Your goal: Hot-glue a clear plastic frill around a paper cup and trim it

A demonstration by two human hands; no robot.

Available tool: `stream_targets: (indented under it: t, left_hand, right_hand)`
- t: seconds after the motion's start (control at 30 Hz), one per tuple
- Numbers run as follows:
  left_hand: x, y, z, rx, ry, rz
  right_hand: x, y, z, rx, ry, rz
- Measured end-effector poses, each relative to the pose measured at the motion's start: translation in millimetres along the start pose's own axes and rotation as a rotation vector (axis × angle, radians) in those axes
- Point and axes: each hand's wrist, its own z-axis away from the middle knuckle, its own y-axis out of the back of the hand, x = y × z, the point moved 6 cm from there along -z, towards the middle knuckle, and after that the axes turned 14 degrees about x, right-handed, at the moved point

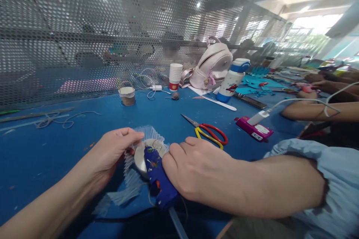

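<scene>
Gripping the blue glue gun (158,179) in our right hand (196,171), grip closed round its body, we held its nozzle down at the rim of a small white cup (139,160). The cup lay on the blue bench (42,149), just in front of us. Our left hand (112,153) had its grip pinched shut on the pleated frill (129,191), which fanned round the cup's left and far sides. To do this well, we judged, the frill wanted pressing flat against the cup right beside the nozzle, fingertips clear of the hot tip, the glue thin and the pleats evenly spaced. Scissors (209,133) lay near, beyond our right hand.
</scene>
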Motion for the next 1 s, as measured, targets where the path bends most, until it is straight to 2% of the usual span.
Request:
stream_targets:
  t: [0.23, 0.77, 1.0]
  left_hand:
    - [-4.1, 0.2, -0.6, -0.006, 0.03, -0.009]
    - [-4.8, 1.3, 0.7, -0.019, 0.034, -0.003]
    - [-6.8, 2.0, 0.1, -0.023, 0.02, 0.005]
  right_hand:
    - [-0.8, -1.2, -0.5, -0.038, -0.043, 0.013]
    - [-9.2, 2.1, -2.0, -0.017, -0.11, 0.092]
    - [-13.9, 2.8, -5.8, -0.103, -0.101, 0.063]
